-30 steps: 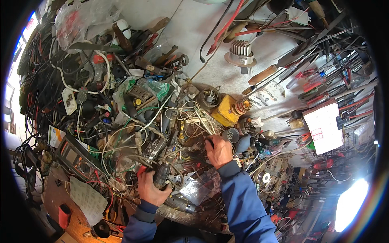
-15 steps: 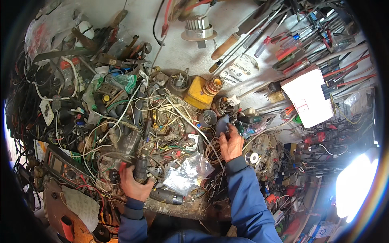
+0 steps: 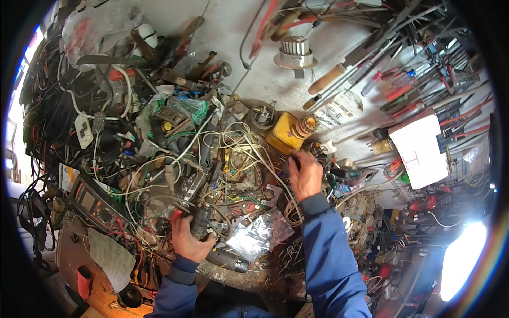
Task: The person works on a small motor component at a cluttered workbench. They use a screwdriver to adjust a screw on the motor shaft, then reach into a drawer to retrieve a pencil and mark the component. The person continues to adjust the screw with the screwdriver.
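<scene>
At the front of the cluttered bench, my left hand [image 3: 192, 241] is closed round what looks like the black chuck end of a drill [image 3: 201, 222]. A red part shows at its fingertips. My right hand [image 3: 306, 177] reaches farther in, its fingers bent and bunched over a small dark round container, which they mostly cover. What the fingers pinch is hidden. Just beyond that hand stands a yellow box [image 3: 282, 135] with a copper-coloured coil [image 3: 304, 127] on it. Between the hands lie a shiny clear plastic bag [image 3: 252, 237] and loose pale wires [image 3: 249, 146].
A multimeter [image 3: 94, 204] leans at the left. A grey cylindrical tool [image 3: 228, 259] lies along the front edge. Screwdrivers and other tools crowd the wall at right, beside white paper [image 3: 419, 148]. A round metal bowl [image 3: 261, 115] holds small parts. A bright lamp [image 3: 464, 262] glows at right.
The whole view has shifted, moving the scene rightward. My right hand has moved from a dark bluish-grey piece to the small round container beside it. My left hand stays at the chuck.
</scene>
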{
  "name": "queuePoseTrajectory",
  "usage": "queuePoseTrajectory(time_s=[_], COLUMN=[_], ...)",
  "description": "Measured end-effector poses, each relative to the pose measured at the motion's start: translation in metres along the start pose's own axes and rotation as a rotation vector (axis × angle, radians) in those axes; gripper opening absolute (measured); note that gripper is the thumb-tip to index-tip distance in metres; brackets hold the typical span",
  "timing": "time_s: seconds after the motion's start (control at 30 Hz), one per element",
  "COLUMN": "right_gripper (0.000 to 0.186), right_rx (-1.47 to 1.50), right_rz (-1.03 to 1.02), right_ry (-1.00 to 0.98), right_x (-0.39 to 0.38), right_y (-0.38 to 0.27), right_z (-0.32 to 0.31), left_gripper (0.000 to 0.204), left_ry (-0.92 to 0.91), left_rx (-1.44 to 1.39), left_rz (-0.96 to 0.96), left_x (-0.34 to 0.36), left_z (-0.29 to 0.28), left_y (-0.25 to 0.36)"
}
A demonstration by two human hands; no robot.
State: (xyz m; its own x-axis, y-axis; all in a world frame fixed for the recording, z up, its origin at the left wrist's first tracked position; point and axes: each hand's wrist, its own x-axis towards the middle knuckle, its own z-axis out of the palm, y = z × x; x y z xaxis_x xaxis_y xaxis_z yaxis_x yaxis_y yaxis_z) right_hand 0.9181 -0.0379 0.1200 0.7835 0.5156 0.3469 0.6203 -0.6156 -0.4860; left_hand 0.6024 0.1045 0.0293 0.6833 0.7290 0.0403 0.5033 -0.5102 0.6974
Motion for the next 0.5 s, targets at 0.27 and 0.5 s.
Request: queuePoseTrajectory(time_s=[0.27,0.5], right_gripper=[0.008,0.016], right_rx=[-0.472,-0.378], right_rz=[-0.154,-0.245], right_ry=[-0.223,-0.09], right_x=[0.121,0.114], right_y=[-0.004,-0.01], right_z=[0.081,0.074], left_gripper=[0.068,0.066], left_ry=[-0.031,-0.026], left_rx=[-0.008,-0.001], left_rz=[-0.019,-0.085], left_x=[0.003,0.001], left_z=[-0.007,-0.008], left_y=[0.015,0.018])
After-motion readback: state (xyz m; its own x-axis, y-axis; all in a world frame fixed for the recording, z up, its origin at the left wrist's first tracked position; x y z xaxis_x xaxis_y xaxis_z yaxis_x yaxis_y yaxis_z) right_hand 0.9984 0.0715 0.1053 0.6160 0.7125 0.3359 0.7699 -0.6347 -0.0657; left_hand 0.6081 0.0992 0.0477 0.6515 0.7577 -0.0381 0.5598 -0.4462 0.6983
